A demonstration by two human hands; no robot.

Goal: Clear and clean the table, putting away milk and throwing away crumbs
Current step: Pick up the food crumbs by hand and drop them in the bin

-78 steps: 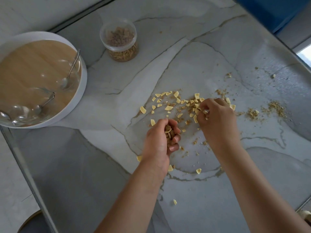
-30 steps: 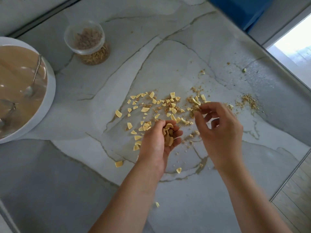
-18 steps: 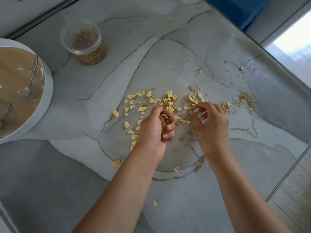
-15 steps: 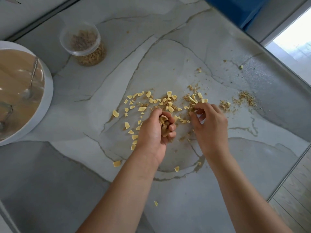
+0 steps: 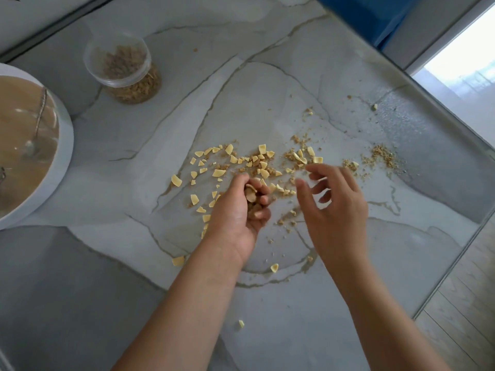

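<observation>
Cupping a share of the crumbs, the left hand lies on its edge at the middle of the table, fingers curled round the gathered flakes. The right hand hovers just beside it, fingers spread and slack, with nothing seen in its grasp; it is slightly blurred. Yellow flakes and finer brown bits lie scattered on the marble-patterned top around and beyond both hands, with a few strays nearer the person. A clear jar of brown cereal stands at far left, well apart. A round white-rimmed tray at the left edge holds glass bowls and a spoon. A blue object sits past the far edge.
</observation>
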